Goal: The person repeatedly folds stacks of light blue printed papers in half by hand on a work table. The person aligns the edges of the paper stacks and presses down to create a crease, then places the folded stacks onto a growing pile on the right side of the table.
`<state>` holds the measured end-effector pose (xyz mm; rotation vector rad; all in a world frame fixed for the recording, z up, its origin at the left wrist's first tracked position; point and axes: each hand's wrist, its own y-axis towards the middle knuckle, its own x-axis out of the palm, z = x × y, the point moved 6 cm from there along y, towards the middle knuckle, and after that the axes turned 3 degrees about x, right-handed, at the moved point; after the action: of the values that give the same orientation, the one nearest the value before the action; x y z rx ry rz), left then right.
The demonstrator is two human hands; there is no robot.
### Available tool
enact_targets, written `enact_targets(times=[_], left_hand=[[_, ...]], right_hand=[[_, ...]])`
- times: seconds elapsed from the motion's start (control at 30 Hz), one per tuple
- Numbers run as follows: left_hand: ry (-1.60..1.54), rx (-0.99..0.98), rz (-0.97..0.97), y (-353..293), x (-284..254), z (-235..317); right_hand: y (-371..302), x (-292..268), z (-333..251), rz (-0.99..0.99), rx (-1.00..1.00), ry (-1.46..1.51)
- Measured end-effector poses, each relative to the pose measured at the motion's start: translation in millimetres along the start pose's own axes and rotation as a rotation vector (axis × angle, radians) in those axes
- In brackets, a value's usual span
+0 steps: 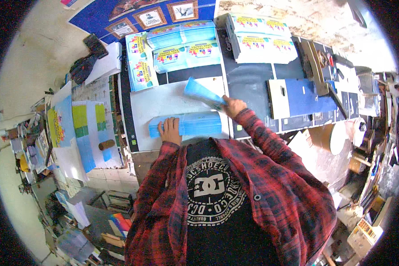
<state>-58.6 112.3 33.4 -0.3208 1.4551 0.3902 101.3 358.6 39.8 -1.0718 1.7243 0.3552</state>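
A row of thin blue booklets (201, 124) lies overlapped on the near part of a pale grey board (153, 102). On its left part rests my left hand (169, 129), fingers spread over the top booklets. My right hand (233, 106) is closed around one end of a blue booklet (202, 93), slightly blurred, whose wider end points up and left above the board. Whether it is a single booklet or several together, I cannot tell.
Stacks of printed booklets (186, 56) stand along the back of the table, with another pile (261, 42) at the back right. On the right lies a blue and cream board (301, 97) beside a wooden bar (314, 66). Dark gloves (82, 68) lie at the left.
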Motion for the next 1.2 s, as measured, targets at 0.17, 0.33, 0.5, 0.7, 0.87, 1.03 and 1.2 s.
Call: enact_targets(times=[0.17,0.33,0.5,0.7,0.87,1.03,1.2], left_hand=[[-0.033,-0.029,-0.014,10.2,-1.9,0.0],[-0.123,0.122,-0.011,12.1,-7.1,-2.3],[-0.126,0.305,-0.008,18.0,-8.5,-19.6],[-0.072,0.312,0.003,13.4,-0.6,-24.6],[-0.147,0.136,-0.017,7.7,-19.5,-23.7],[-0.153,0.083,0.066,-22.3,-10.4,-28.7],[-0.161,0.075,0.164,-30.2,-3.5,-27.6]], right_hand=[[-32.9,0.8,115.4,-0.010,0.241,0.884],[-34.7,30.5,213.2,0.040,0.606,0.700],[-40.1,1.3,186.7,0.300,0.672,-0.089],[3.3,-23.4,-20.0,0.304,-0.129,0.295],[19.8,46.9,-120.9,-0.484,-0.270,0.269],[33.5,57.8,-111.5,-0.494,-0.262,0.293],[37.9,65.5,-104.0,-0.517,-0.251,0.335]])
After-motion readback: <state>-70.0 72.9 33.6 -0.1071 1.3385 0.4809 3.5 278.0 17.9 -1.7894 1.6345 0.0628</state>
